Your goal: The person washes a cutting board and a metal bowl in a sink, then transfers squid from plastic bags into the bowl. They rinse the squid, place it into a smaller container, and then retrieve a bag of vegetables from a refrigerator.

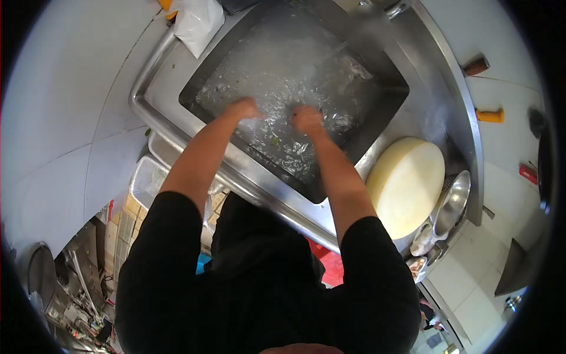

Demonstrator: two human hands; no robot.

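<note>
A large metal sink basin (377, 124) holds cloudy, rippling water with small green bits floating in it. My left hand (243, 109) is at the water's surface on the left side of the basin, blurred, its fingers partly hidden. Just right of it, my right hand (307, 119) dips into the water with its fingers curled down. The water and splashes hide the fingertips of both hands, and anything they might hold cannot be made out. The hands are apart from each other.
A thick round cream-coloured block (407, 187) lies on the steel counter right of the basin, beside a metal bowl (453, 203). A white plastic bag (197, 23) sits at the upper left corner. Below the rounded sink edge (236, 184) stands a clear container (147, 180).
</note>
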